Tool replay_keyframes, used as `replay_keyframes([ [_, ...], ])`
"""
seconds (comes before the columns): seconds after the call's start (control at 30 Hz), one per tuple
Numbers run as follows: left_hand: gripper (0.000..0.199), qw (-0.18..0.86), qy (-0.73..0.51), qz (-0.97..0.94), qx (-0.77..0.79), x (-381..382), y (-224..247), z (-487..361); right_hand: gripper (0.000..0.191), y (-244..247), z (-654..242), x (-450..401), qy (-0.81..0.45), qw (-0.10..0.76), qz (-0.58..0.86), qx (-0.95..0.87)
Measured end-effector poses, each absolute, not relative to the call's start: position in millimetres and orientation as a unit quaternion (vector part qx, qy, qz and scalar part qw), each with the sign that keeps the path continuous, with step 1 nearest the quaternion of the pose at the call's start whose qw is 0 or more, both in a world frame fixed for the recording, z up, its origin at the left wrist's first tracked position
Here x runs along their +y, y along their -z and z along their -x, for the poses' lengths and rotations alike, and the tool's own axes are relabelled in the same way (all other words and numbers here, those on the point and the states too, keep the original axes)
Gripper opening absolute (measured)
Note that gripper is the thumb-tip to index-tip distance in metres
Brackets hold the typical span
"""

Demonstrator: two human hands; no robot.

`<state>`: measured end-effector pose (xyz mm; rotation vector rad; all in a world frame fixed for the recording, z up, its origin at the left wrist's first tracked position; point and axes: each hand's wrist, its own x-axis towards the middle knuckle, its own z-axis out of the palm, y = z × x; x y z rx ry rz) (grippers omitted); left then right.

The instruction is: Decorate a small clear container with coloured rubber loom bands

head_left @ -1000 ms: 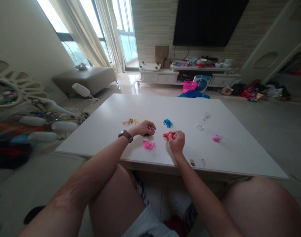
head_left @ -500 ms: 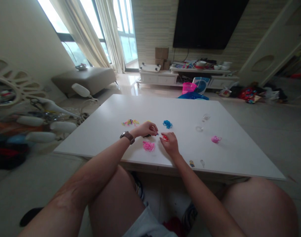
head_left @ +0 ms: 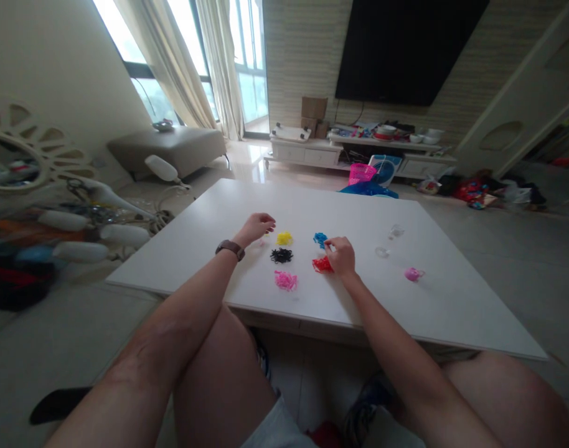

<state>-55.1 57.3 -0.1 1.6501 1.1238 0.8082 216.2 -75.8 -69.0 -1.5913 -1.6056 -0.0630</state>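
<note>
My left hand (head_left: 256,228), with a brown-strapped watch at the wrist, hovers over the mixed-colour small bands (head_left: 261,243), mostly covering them. Its fingers are loosely bent and apart, with nothing visible in them. My right hand (head_left: 341,255) has thumb and forefinger pinched at the right edge of the blue rubber-band pile (head_left: 319,239); what is between the fingertips is too small to make out. Under that hand lies a red pile (head_left: 321,266). Between the hands sit a yellow pile (head_left: 284,238), a black pile (head_left: 281,256) and, nearest me, a pink pile (head_left: 286,281).
On the right of the white table (head_left: 452,305) lie a pink round trinket (head_left: 412,274), a clear ring-like item (head_left: 382,252) and a small clear packet (head_left: 396,232). Beyond the far edge stands a pink basket (head_left: 362,172). My knees are at the near edge.
My hands have moved apart: the left went left to the mixed bands, the right went slightly up and right to the blue pile. The yellow and black piles are now uncovered.
</note>
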Motion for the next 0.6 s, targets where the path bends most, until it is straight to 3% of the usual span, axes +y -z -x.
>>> replay_keyframes([
  [0.23,0.021,0.421,-0.394,-0.549,0.606,78.9,9.6,113.1,0.014,75.9,-236.3,-36.9,0.064,0.381,0.661,-0.644],
  [0.47,0.018,0.309,-0.303,-0.603,0.67,79.7,33.1,138.6,0.013,68.3,-210.2,-54.0,0.09,0.374,0.677,-0.627],
  [0.6,0.018,0.317,-0.264,-0.643,0.645,75.5,43.2,139.9,0.014,70.1,-187.4,-85.4,0.091,0.383,0.665,-0.635],
])
